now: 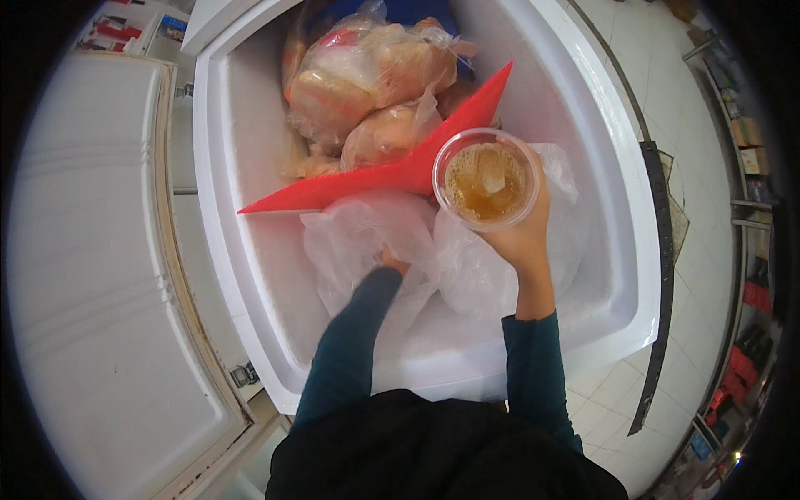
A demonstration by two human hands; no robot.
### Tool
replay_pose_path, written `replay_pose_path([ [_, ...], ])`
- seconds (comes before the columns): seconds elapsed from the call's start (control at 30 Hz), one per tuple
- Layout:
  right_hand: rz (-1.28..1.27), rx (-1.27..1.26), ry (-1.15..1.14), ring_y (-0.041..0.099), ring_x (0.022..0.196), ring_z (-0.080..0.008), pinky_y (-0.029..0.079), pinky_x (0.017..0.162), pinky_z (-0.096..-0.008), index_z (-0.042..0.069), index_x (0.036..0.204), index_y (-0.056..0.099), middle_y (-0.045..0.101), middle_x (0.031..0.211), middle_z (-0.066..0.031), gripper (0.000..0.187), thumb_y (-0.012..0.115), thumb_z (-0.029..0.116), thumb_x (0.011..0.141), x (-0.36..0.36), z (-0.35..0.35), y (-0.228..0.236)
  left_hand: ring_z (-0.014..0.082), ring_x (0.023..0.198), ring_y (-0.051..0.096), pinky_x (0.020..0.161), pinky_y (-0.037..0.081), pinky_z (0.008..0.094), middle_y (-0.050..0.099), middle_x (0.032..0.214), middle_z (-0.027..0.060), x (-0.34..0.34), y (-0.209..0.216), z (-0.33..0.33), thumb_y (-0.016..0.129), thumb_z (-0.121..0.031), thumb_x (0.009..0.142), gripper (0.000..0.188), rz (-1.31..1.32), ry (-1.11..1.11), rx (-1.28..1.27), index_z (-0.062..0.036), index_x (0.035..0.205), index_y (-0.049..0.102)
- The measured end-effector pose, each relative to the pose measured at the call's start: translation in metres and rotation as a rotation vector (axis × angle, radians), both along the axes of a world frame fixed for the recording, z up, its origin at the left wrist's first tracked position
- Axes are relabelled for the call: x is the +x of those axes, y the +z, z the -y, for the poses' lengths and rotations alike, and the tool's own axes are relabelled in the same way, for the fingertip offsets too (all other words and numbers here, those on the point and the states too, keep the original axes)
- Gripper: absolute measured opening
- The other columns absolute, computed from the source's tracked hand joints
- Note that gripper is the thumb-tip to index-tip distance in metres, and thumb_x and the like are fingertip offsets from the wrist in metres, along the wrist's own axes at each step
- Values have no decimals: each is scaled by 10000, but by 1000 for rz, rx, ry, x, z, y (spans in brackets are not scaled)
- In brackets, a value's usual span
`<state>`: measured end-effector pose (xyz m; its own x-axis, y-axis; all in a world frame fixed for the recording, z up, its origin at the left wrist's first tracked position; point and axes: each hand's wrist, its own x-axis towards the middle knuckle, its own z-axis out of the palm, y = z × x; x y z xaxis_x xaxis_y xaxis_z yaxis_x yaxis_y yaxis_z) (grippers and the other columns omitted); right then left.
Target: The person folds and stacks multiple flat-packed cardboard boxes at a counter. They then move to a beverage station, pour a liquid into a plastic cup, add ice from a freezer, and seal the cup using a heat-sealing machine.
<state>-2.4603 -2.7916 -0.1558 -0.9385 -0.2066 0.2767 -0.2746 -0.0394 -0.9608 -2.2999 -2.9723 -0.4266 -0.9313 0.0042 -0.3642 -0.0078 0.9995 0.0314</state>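
I see a clear plastic cup (487,178) of amber liquid with a pale lump of ice floating in it, held over the open chest freezer (618,275). My right hand (522,236) wraps it from below and from the near side, fingers closed around its wall, the cup upright with its mouth open towards me. It hangs just above the clear plastic bags (379,242) that fill the near half of the freezer, and its far rim overlaps the red divider (392,175) in my view; I cannot tell whether they touch.

My left hand (392,261) is down among those clear bags, pushed into the crumpled plastic so that only the knuckles and wrist show. I cannot tell whether its fingers are spread or closed on anything, as the plastic hides them. Both my forearms wear dark teal sleeves.

The red divider runs slantwise across the freezer, from the left wall up to the far right. Behind it lie bagged frozen pieces (367,83), orange-brown through frosted plastic, heaped against the far wall. The freezer walls are white and frosted. To my left the lid of a second white chest (92,250) lies closed, and to my right is a pale tiled floor (700,167) with shelves of goods along the edge.
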Motion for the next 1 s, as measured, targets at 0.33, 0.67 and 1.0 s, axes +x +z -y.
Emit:
replay_pose_path([
  [0.33, 49, 4, 44, 536, 944, -183, 424, 818, -286, 41, 1090, 474, 548, 1020, -85, 675, 792, 105, 499, 2, 4, -1, 272, 874, 585, 719, 447, 429, 614, 942, 84, -16, 63, -37, 476, -259, 795, 283, 753, -203, 36, -154, 1040, 571],
  [0.67, 11, 86, -34, 529, 952, -196, 420, 823, -296, 39, 1116, 456, 544, 1033, -86, 710, 794, 120, 498, -7, -2, -8, 261, 919, 559, 774, 439, 319, 600, 969, 102, -7, 121, 31, 566, -167, 718, 499, 810, -194, 382, -159, 1203, 451],
  [1.0, 55, 99, -15, 533, 947, -185, 419, 824, -293, 38, 1111, 460, 553, 1026, -82, 719, 798, 118, 481, -8, 0, -7, 165, 778, 524, 699, 446, 255, 542, 982, 75, -65, 238, 52, 491, -35, 692, 530, 697, 190, 1023, -74, 1218, 431],
])
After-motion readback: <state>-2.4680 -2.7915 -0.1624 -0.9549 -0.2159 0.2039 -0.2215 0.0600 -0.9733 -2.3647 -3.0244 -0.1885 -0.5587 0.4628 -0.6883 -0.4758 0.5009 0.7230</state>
